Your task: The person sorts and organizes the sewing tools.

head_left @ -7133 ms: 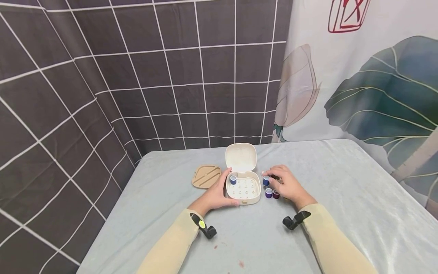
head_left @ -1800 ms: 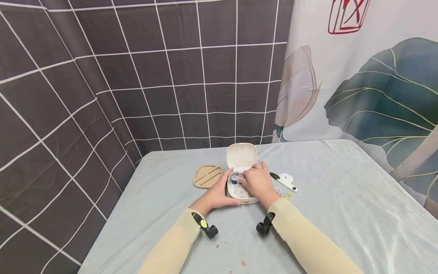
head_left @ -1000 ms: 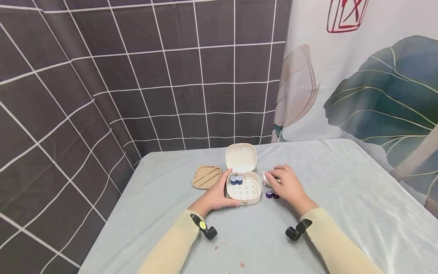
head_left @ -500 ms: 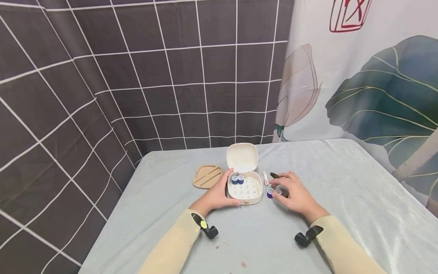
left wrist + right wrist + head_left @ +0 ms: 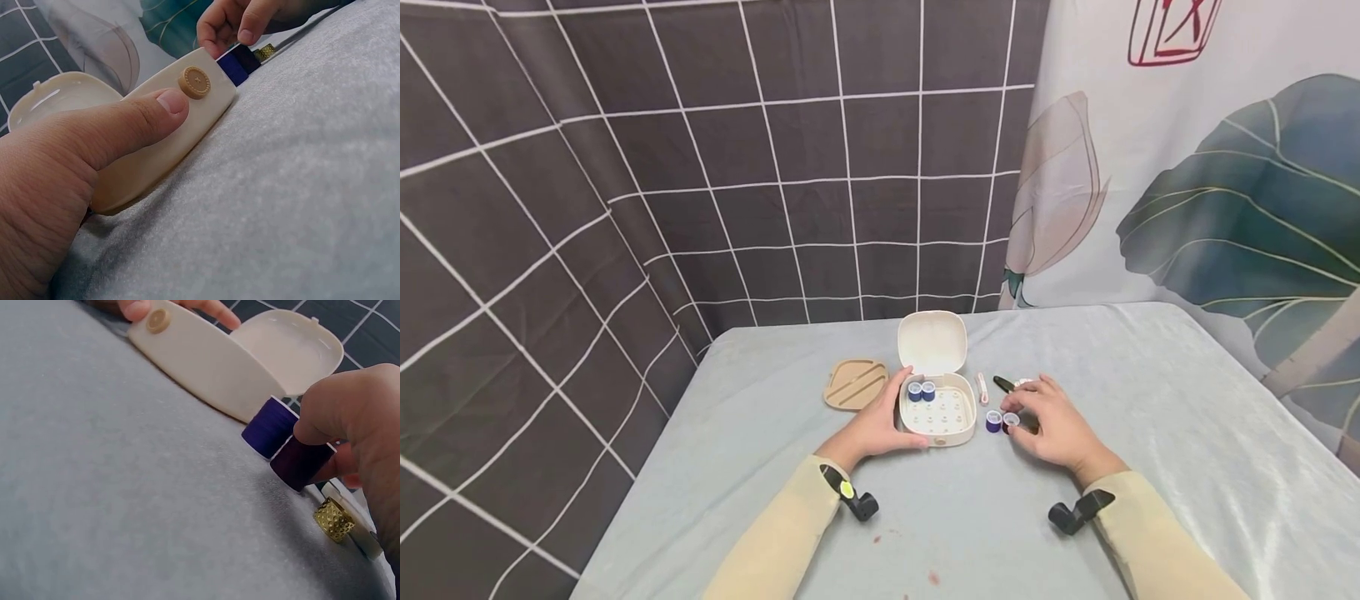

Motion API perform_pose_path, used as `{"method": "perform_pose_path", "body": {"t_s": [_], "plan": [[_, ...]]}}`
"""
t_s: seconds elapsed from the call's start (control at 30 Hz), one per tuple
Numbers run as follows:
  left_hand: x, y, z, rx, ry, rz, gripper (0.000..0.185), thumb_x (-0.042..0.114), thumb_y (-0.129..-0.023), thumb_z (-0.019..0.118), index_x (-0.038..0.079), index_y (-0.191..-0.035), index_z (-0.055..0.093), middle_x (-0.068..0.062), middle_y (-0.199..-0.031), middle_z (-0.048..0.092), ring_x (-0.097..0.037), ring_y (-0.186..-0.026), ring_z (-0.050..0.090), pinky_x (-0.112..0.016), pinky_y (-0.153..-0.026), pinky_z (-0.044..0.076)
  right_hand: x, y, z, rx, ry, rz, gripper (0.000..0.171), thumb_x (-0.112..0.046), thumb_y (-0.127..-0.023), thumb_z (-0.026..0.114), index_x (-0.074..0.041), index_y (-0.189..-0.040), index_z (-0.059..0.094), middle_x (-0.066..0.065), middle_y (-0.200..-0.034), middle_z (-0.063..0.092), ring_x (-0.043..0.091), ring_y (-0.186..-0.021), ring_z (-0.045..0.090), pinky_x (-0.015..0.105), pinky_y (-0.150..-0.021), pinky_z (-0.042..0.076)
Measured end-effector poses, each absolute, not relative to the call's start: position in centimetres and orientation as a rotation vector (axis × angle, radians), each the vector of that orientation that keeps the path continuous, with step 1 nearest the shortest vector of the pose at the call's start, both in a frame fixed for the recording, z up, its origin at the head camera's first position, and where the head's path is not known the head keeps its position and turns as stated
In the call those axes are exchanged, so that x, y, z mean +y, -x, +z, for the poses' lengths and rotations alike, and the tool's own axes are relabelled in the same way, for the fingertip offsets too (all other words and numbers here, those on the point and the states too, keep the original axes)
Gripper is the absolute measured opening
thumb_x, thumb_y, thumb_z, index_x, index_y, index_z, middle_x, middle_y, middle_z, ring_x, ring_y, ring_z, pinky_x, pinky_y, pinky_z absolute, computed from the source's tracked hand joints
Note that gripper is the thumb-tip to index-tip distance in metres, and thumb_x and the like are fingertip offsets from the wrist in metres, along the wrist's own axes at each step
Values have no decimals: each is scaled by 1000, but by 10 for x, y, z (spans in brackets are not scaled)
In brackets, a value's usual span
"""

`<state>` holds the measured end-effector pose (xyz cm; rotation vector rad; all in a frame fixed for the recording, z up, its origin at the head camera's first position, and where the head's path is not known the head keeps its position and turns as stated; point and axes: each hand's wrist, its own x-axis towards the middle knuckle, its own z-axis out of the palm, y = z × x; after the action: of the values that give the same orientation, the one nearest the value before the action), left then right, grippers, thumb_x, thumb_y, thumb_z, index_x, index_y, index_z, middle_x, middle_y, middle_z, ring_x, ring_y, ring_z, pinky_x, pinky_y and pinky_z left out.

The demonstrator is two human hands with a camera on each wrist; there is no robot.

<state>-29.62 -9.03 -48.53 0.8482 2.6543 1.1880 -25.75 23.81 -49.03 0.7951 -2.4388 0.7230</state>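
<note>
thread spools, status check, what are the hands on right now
Left hand holds the open cream plastic case. Right hand pinches the dark purple thread spool on the table. Blue-violet spool stands beside it, between it and the case.

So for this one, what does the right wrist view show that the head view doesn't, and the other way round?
Only the right wrist view shows the gold thimble lying on the cloth by the right hand, and that hand's grip pinching the dark purple spool beside the blue spool.

Only the head view shows the two blue spools in the box, the tan wooden tray, and the pink piece on the table.

Both show the open cream box held by the left hand.
</note>
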Motion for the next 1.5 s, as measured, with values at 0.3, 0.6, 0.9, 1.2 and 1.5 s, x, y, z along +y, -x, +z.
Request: {"method": "perform_pose_path", "body": {"t_s": [0.3, 0.6, 0.9, 1.2, 1.5], "plan": [[-90, 296, -482, 2659, -854, 1179, 125, 47, -69, 92, 28, -162, 12, -4, -161, 33, -21, -148, 31, -45, -119, 28, 238, 259, -490, -2419, -784, 722, 22, -12, -68, 80, -19, -87, 70, -7, -88, 69, 33, -104, 61, 65, -109, 27], [-90, 295, -486, 2651, -857, 1198, 124, 48, -69, 92, 27, -162, 12, -3, -160, 34, -21, -148, 32, -47, -119, 29, 239, 258, -490, -2413, -763, 756, 20, -12, -70, 80, -22, -84, 68, -8, -88, 69, 28, -101, 62, 65, -108, 27], [-90, 295, -486, 2644, -851, 1204, 125, 48, -69, 92, 27, -162, 13, -5, -160, 34, -22, -147, 33, -47, -119, 29, 239, 259, -481, -2383, -690, 734, 15, -12, -74, 79, -15, -85, 70, -2, -85, 68, 28, -92, 63, 66, -108, 28], [-89, 298, -484, 2656, -844, 1183, 125, 47, -69, 92, 26, -163, 12, -8, -160, 33, -26, -147, 33, -48, -119, 27, 232, 268, -465, -2403, -608, 810, 14, -14, -80, 78, -9, -92, 71, 6, -89, 70, 32, -94, 63, 63, -112, 26], [-90, 298, -485, 2654, -862, 1175, 124, 50, -70, 91, 27, -163, 12, -5, -161, 33, -23, -148, 32, -47, -119, 28, 211, 277, -454, -2458, -627, 808, 19, -17, -83, 78, -6, -97, 73, 7, -92, 71, 32, -97, 64, 60, -114, 27]]}}
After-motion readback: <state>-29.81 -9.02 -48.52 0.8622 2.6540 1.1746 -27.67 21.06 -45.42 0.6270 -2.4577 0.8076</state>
